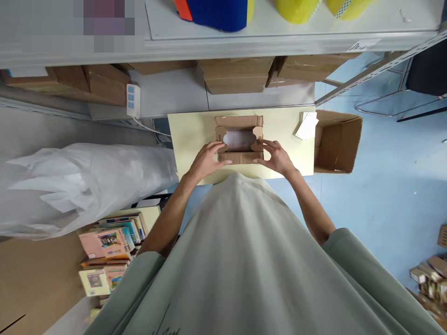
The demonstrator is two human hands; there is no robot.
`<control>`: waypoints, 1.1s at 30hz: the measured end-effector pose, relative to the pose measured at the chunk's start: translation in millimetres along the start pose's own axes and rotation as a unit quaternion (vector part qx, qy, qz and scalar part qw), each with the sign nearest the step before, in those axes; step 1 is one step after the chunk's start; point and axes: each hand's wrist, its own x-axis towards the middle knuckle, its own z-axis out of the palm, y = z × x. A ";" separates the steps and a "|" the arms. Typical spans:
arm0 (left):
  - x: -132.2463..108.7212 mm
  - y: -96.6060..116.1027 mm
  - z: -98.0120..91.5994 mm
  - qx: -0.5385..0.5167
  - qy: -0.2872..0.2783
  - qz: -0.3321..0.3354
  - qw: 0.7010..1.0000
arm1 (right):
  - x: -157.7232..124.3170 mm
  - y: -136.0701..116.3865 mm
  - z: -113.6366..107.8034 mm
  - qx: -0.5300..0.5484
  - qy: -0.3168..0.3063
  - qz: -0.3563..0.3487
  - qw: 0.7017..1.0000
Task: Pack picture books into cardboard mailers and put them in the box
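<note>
A small brown cardboard box [240, 158] with its flaps spread stands on a pale yellow table [195, 125]. Something whitish shows inside it. At the box's left side is my left hand [207, 160], its thumb and fingers apart, fingertips touching the side flap and the near edge. My right hand [277, 157] rests against the right side in the same way, thumb near the front flap, fingers on the side flap. Neither hand is closed round anything.
White papers [307, 125] lie at the table's right end, beside a larger open cardboard box [338, 142]. Behind the table, a shelf [244, 44] holds boxes and a power strip [133, 100]. Plastic-wrapped material [104, 181] and books [108, 242] are at left.
</note>
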 end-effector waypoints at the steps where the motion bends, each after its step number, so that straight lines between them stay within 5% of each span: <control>1: -4.9 -0.4 0.2 0.006 -0.007 0.004 1.000 | -4.1 -0.5 -1.4 -0.011 -0.013 -0.010 1.000; 7: -13.9 -5.8 10.5 0.048 0.002 0.007 0.999 | -10.1 -3.7 0.4 -0.037 -0.050 -0.016 0.998; 13: -2.7 -1.9 4.2 0.045 0.030 0.021 0.998 | 2.1 -6.4 0.1 -0.017 -0.013 -0.021 1.000; 19: 15.2 -1.1 2.0 0.021 0.005 0.032 0.999 | 19.2 2.0 6.1 0.017 -0.039 -0.025 0.999; 29: 64.3 -24.3 11.3 -0.002 0.118 -0.060 0.991 | 58.8 27.4 25.9 0.037 0.118 0.096 0.988; 33: 80.1 -34.5 11.8 -0.018 0.120 -0.047 0.992 | 69.3 26.2 30.7 0.036 0.111 0.092 0.989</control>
